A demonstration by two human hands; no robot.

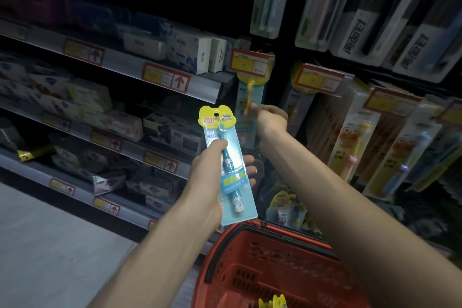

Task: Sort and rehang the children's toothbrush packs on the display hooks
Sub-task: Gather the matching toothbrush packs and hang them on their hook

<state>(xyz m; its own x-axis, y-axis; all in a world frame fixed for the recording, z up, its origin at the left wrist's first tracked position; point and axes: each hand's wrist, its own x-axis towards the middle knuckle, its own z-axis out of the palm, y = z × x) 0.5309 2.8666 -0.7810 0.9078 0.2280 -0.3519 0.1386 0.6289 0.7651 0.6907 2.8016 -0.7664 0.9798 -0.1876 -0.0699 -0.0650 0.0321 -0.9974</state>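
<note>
Against dim shelving (pixel 160 77), left hand (pixel 210 167) grips blue "防护" pack (pixel 233 179); right hand (pixel 271 117) pinches hanging orange-brush pack (pixel 250 94).

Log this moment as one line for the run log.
left hand: holds blue toothbrush pack | right hand: at hanging orange-brush pack, grip blurred | red basket: below, yellow-topped packs inside

Blue toothbrush pack (pixel 233 184) header reads "防护"; white packs (pixel 355 37) read "两面针".
</note>
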